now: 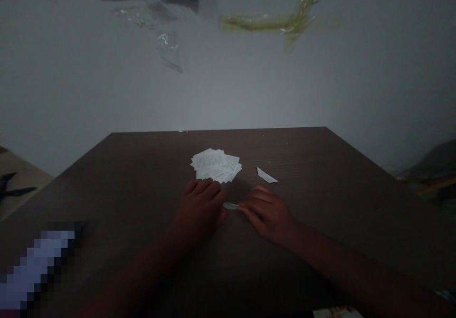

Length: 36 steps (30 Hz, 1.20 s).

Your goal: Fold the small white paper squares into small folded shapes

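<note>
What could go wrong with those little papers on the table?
1. The light is dim, so the small slip between the left hand and right hand might get creased or torn unnoticed.
2. The left hand sits right beside the loose, fanned pile; a nudge could scatter it.
3. The folded scrap lies apart on the table and might be overlooked.

The pile of paper slips lay on the table, near its middle. Just right of the pile lay a single folded slip, apart from it. Before the pile rested the left hand, its fingertips just short of the pile; the right hand lay right of that, a small piece between them touching both. Behind the pile, at the table's far edge, sat a tiny scrap.
</note>
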### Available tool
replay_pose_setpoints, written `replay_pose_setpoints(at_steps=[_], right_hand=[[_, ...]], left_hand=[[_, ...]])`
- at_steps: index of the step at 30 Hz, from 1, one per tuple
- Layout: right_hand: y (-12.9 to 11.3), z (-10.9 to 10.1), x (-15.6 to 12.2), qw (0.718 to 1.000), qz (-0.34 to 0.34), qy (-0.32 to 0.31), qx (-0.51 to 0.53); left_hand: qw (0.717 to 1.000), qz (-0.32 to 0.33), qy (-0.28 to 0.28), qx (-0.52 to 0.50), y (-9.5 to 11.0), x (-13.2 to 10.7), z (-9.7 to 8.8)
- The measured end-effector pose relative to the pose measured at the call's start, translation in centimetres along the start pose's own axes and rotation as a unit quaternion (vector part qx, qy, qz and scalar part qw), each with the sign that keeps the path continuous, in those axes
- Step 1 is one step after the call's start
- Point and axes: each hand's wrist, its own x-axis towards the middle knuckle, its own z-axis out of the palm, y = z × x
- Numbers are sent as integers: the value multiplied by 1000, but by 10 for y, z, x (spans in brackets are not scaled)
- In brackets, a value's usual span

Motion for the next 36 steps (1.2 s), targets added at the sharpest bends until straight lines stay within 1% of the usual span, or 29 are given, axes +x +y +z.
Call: replay_pose_setpoints(at_steps=[2, 3, 5, 7, 9, 11, 14, 17, 21, 24, 29, 31, 34, 36], right_hand=[[3, -3, -1, 1000, 2, 11, -7], [5, -4, -1, 1000, 6, 14, -10], [7, -4, -3, 1000, 15, 10, -13], [8, -3, -4, 1000, 17, 0, -10], [7, 0, -5, 1000, 7, -3, -5], [4, 3, -5, 1000, 0, 2, -7], [-1, 5, -6, 1000, 2, 0, -14], [-5, 6, -6, 1000, 3, -6, -18], [-6, 7, -6, 1000, -17, 2, -21], [-7, 6, -4, 1000, -16, -3, -19], [-10, 3, -1, 1000, -21, -9, -1], [-10, 2, -1, 1000, -23, -9, 8], [-10, 0, -1, 1000, -17, -8, 10], [-8, -1, -1, 1000, -15, -1, 10]], left_hand=[[1000, -19, -7, 9, -13, -1, -1], [999, -31, -1, 12, -17, -2, -1], [999, -42, 13, 6, -21, -3, -1], [999, -23, 32, -14, -15, -3, -1], [998, 12, 45, -38, -3, -3, 0], [997, 30, 50, -56, 9, -3, 2], [995, 36, 72, -65, 21, -3, 4], [994, 24, 84, -71, 22, -3, 2], [994, 25, 75, -73, 24, -3, 0], [996, 23, 61, -65, 28, -2, 2], [998, 20, 20, -52, 33, 0, 3], [999, 17, 15, -50, 34, 1, 1], [999, 0, 1, -33, 32, 2, -3], [1000, -6, -12, -23, 25, 2, -5]])
